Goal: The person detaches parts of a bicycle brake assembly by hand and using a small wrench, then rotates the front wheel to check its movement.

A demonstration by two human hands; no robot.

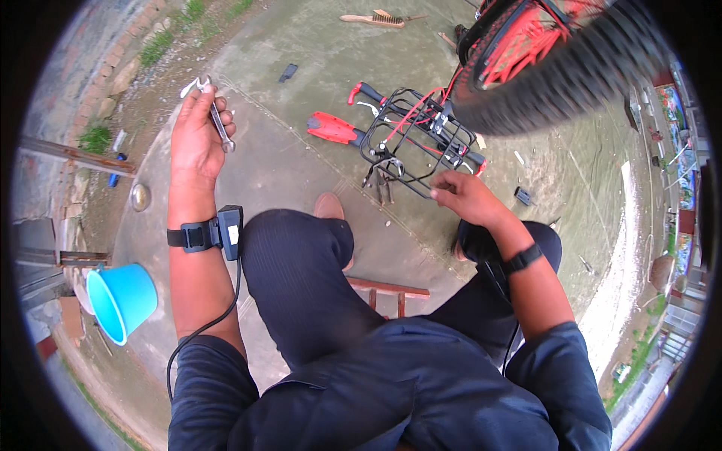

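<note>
My left hand [198, 139] is raised at the left, closed round a silver combination wrench [218, 120] whose two ends stick out past the fingers. A small white piece shows beside its upper end; I cannot make out what it is. My right hand [468, 197] hovers at the near edge of a black wire front basket [406, 154], thumb and forefinger apart, with nothing visible in them. Whether the fingertips touch the basket I cannot tell. The basket belongs to an upturned bicycle, its handlebar grip [370, 93] low by the ground and its tyre [571, 86] blurred.
A red-and-grey mudguard [332, 128] sticks out left of the basket. Farther off lie a wire brush [374, 19] and a small dark flat piece [288, 72]. A blue bucket [124, 301] stands at the left. Between my legs is a reddish frame [391, 289]. A black block [522, 195] lies right.
</note>
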